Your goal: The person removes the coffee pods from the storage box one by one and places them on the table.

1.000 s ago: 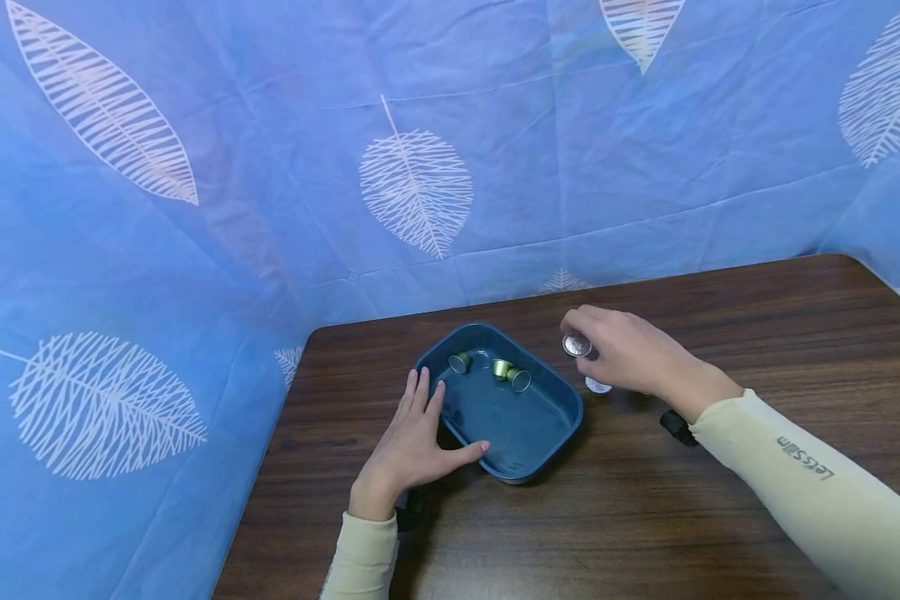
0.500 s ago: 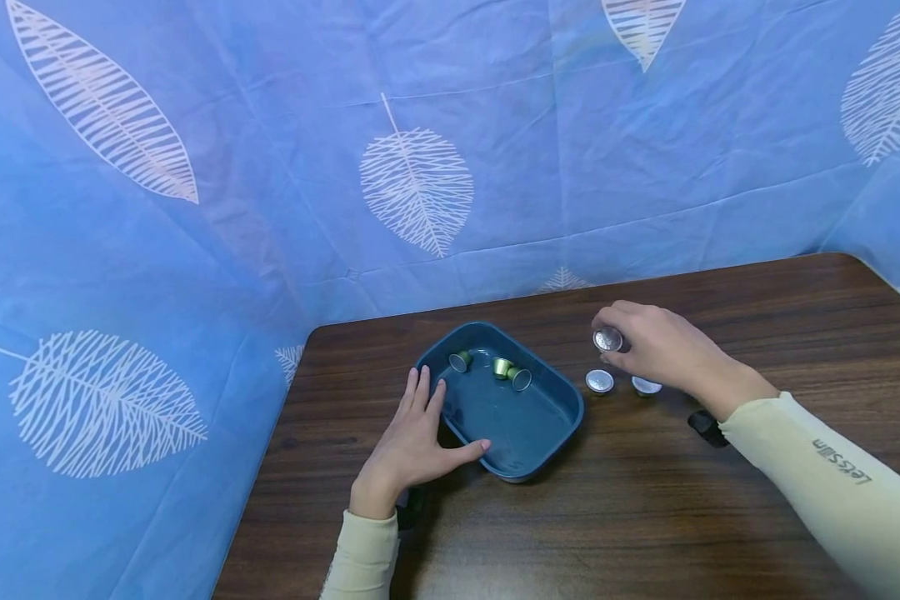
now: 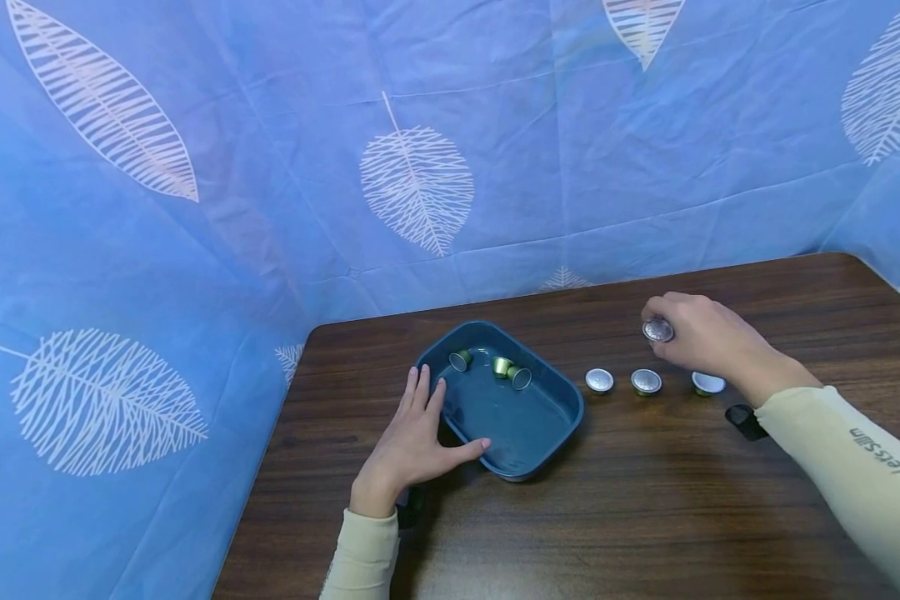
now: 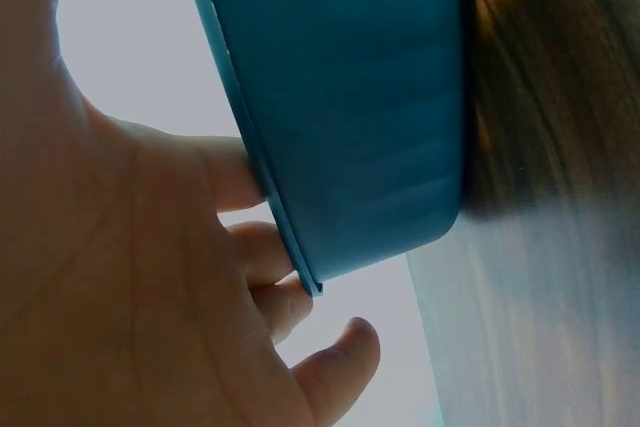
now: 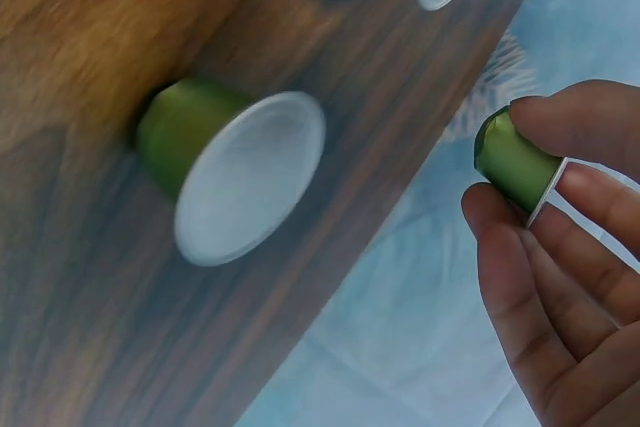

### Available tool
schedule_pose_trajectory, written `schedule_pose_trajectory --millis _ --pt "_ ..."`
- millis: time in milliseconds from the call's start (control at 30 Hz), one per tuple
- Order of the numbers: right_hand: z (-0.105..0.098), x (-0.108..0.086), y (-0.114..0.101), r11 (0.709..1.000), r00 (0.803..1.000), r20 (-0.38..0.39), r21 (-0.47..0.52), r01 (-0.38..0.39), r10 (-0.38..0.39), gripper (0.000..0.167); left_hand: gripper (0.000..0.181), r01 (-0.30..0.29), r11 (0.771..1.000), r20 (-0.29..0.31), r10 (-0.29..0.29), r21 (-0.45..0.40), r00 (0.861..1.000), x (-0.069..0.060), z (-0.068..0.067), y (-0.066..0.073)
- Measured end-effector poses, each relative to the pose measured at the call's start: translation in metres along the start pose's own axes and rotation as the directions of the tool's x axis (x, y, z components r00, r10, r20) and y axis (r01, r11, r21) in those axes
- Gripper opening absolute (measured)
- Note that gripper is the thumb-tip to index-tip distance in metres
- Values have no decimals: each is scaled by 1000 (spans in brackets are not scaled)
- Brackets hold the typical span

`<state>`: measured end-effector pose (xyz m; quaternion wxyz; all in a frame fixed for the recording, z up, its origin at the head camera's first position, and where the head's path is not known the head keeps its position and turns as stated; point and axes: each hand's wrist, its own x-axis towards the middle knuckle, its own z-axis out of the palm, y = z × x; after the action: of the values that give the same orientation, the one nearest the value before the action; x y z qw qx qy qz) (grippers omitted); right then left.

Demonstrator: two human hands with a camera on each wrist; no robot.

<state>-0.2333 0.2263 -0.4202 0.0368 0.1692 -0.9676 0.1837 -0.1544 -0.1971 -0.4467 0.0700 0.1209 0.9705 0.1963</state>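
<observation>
While the right hand pinches a green capsule over the table, three standing capsules line up nearby, left hand spread along the blue tray, three capsules inside.

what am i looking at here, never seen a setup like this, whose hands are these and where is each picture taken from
No robot here: these are a person's left hand and right hand. The wide picture comes from a camera worn on the head, looking forward and down. The other two come from cameras on the wrists, each showing that hand's work up close.

On the wooden table sits a blue dish, with the left hand at its rim. Inside lie three green coffee capsules. Right of it, three more capsules stand in a row, silvery lids up. The right hand's fingers hold another capsule.
</observation>
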Motion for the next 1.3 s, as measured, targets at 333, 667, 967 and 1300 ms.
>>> schedule_pose_trajectory --millis 333,667,967,1300 --pt "1 -2 22 996 994 65 -41 -83 85 33 117 4 1000 2 -4 0 1000 0 0 0" --pt "3 -3 40 993 989 95 -49 -106 110 33 117 6 1000 -2 -6 -6 1000 -1 -1 1" --pt "9 -2 47 990 982 127 -40 -137 141 32 117 -2 1000 -4 2 -11 1000 -1 0 -1" --pt "10 -4 51 986 973 157 -33 -163 166 35 117 4 1000 3 -4 -8 1000 -1 0 -1"
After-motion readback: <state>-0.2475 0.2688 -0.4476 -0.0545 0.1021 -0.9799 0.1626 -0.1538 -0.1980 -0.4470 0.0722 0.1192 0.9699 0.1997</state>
